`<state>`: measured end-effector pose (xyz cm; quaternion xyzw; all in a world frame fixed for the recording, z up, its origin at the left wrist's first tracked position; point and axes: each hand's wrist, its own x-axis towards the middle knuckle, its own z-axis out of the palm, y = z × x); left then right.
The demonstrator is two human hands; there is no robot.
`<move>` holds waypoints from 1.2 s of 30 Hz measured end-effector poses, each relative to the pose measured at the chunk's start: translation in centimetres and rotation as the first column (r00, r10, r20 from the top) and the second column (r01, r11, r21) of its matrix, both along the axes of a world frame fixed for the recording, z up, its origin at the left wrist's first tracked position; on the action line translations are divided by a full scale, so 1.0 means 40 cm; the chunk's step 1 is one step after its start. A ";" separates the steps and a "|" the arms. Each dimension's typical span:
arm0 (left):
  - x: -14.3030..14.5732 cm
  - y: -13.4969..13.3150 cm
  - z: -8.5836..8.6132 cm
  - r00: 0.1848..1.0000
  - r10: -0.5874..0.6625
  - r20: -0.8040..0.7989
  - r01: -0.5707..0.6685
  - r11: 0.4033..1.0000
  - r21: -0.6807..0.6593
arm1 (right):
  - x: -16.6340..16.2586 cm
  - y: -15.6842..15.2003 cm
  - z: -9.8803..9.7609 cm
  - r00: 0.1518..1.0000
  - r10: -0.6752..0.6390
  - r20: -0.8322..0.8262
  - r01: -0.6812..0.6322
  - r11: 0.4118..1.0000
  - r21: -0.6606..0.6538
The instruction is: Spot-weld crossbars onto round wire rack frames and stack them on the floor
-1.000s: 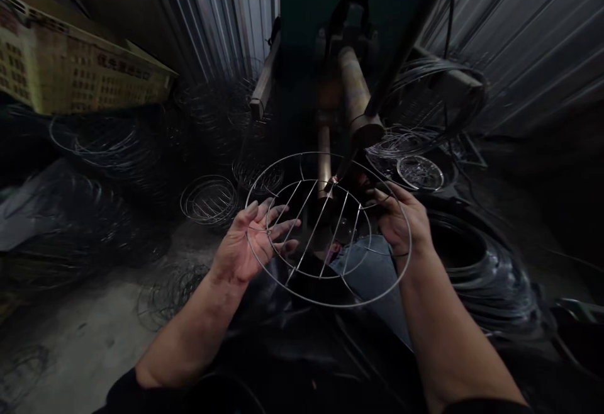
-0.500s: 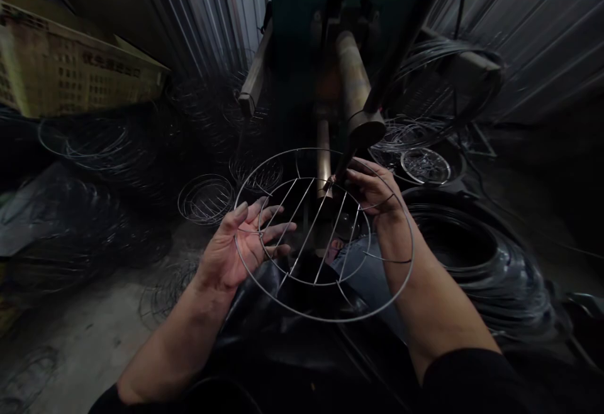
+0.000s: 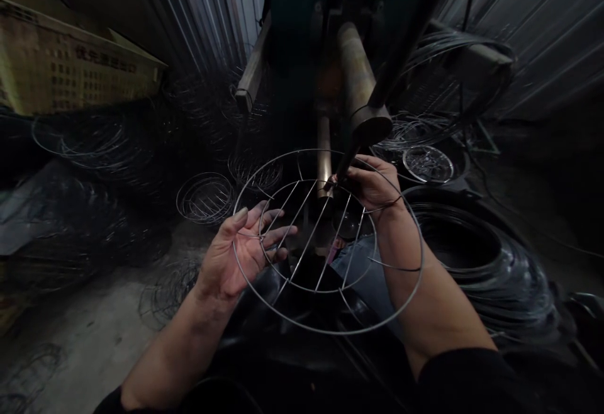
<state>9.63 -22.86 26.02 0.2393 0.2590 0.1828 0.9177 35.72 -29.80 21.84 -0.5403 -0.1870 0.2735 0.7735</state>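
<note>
A round wire grille [image 3: 302,326], two rings joined by straight rods, lies level in front of me. My left hand [image 3: 238,247] props it from beneath at the left, palm up and fingers spread between the rods. At the far side my right hand [image 3: 372,181] is closed on the inner ring and a rod, right beside the dark tip of the welding electrode [image 3: 365,126]. The grille's top edge sits at that tip.
Finished wire grilles [image 3: 205,197] lie piled on the floor at left, with more grilles [image 3: 427,162] at right. A large coil of dark wire [image 3: 476,257] sits by my right arm. Corrugated metal walls stand behind, and a cardboard box [image 3: 70,68] at upper left.
My right hand has slid up and forward along the grille toward the electrode tip and closed tighter. The grille tilted and shifted slightly toward me. My left hand stayed under it.
</note>
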 end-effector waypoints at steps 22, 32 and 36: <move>-0.018 -0.051 -0.011 0.968 0.239 0.073 -0.247 0.959 0.136 | -0.072 -0.043 -0.057 0.921 -0.295 0.254 0.300 0.954 0.019; -0.016 -0.040 0.006 0.963 0.257 0.080 -0.264 0.960 0.099 | -0.056 -0.015 -0.035 0.871 -0.280 0.404 0.309 0.951 -0.007; -0.014 -0.040 0.008 0.962 0.261 0.078 -0.267 0.960 0.080 | -0.054 -0.007 -0.025 0.867 -0.276 0.415 0.300 0.954 0.008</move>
